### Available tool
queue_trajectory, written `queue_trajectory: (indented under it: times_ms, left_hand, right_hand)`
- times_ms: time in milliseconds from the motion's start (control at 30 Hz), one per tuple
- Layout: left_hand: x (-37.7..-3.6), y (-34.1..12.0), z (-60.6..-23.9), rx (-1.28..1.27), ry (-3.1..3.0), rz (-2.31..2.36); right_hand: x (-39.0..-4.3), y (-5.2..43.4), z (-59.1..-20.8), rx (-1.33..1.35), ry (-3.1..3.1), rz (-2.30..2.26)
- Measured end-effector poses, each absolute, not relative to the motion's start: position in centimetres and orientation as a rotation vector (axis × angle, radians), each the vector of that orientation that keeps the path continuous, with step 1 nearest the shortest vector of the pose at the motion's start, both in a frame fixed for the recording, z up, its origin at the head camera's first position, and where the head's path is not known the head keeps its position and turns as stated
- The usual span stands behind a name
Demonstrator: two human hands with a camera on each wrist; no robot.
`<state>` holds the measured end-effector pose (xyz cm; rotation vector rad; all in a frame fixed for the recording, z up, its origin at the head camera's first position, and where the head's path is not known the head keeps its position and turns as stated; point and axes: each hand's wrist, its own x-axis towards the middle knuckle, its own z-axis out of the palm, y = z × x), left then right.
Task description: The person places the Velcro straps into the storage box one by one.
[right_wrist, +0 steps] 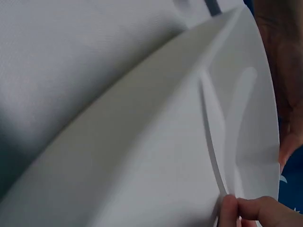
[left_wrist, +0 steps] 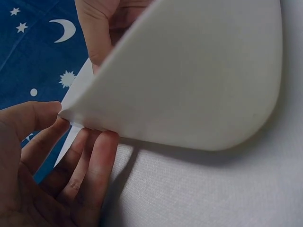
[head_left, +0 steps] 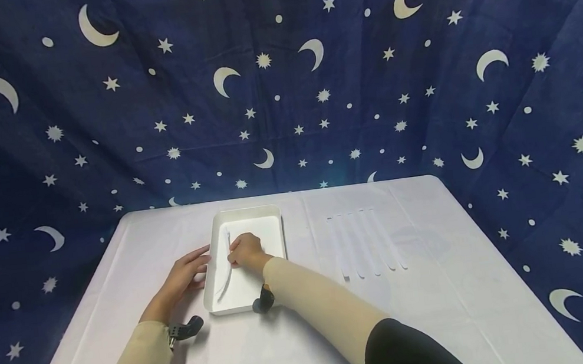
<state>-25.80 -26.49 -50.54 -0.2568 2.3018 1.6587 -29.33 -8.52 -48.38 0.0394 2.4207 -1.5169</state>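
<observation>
Head view: a white utensil (head_left: 227, 276) is pinched by the right hand (head_left: 246, 252) inside the tray (head_left: 269, 230) near its left edge, and could be knocked askew if that edge were pushed by the left hand (head_left: 182, 276), spread against it.

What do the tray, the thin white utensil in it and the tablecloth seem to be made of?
Tray: probably plastic, smooth with a soft sheen, given its seamless rounded corner.
Utensil: likely plastic too, smooth; its thin body is uniformly white.
Tablecloth: apparently matte fabric, from its fine textured surface and creases; fibre unclear.
</observation>
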Motion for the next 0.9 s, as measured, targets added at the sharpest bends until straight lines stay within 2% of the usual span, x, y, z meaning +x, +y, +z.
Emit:
queue_trajectory:
  times_ms: [433, 900]
  left_hand:
    - [-25.8, -26.3, -50.6, -0.252, 2.316, 1.650]
    - [-25.7, -26.5, -50.6, -0.250, 2.339, 1.640]
  right_hand:
    - [-28.2, -8.5, -48.0, -0.086, 2.642, -1.332]
    - [-28.6, -7.9, -47.9, -0.189, 2.620, -1.301]
